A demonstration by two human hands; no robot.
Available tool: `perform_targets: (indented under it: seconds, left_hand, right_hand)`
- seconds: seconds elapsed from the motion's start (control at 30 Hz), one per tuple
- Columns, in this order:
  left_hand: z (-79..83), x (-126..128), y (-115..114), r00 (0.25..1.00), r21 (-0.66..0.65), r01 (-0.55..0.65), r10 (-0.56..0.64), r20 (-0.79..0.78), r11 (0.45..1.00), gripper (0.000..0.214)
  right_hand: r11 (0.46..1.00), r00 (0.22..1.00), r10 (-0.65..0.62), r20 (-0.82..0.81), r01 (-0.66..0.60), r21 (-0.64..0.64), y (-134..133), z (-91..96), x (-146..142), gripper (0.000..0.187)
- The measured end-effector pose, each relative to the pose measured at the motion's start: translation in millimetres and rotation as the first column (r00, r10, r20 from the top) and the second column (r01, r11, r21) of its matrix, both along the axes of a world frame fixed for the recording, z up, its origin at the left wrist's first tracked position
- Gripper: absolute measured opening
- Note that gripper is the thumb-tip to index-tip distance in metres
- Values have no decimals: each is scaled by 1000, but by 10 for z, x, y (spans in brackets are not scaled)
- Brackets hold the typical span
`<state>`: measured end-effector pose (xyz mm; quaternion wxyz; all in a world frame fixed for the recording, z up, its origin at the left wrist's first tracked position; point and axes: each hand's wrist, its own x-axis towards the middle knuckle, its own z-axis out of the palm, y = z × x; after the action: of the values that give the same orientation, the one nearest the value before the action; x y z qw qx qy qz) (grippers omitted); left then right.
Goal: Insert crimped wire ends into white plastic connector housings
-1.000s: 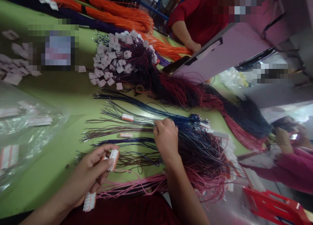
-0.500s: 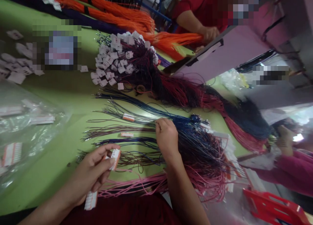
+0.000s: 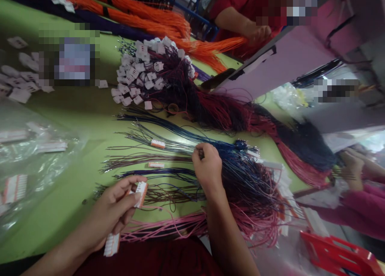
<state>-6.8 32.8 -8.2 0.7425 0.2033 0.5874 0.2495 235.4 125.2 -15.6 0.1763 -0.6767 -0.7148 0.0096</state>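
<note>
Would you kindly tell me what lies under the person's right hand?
Under the right hand, thin wires run across the green table, showing on both sides of it. The hand covers the stretch directly beneath, so whether it grips any cannot be seen.

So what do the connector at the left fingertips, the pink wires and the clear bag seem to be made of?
Connector: likely rigid, matt plastic, judging by its straight moulded edges.
Pink wires: probably smooth plastic insulation, from their even colour and loose curves; cores hidden.
Bag: probably thin, glossy plastic film, given its creases and highlights.
</note>
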Motion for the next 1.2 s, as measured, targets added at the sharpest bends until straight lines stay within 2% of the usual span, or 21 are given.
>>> perform_targets:
  seconds: [0.13,0.33,0.6,0.73,0.9,1.1,1.2]
  left_hand:
    - [1,-14,-1,1000,-6,4,-5,-9,1000,50]
    - [-3,-18,-8,1000,7,-9,9,-2,1000,50]
    - [-25,-27,-24,998,33,-21,18,64,999,45]
    - [-25,-25,-25,998,32,-18,16,60,999,46]
    - [-35,-18,-27,998,47,-21,18,53,999,44]
    - [-6,-22,-12,1000,48,-4,2,25,999,42]
    - [19,-20,-8,1000,41,2,-3,18,999,42]
  right_hand:
    - [999,999,36,-10,-37,-24,-4,-2,-4,15]
    - [988,979,43,199,-12,-154,-9,8,-46,16]
    - [986,949,13,314,41,-165,-5,20,-89,13]
    - [987,950,22,310,28,-155,0,8,-79,17]
    - [990,978,12,206,18,-143,3,10,-72,16]
    - [984,965,27,261,20,-176,17,-12,-121,17]
    - [991,980,31,198,-5,-134,19,-23,-111,19]
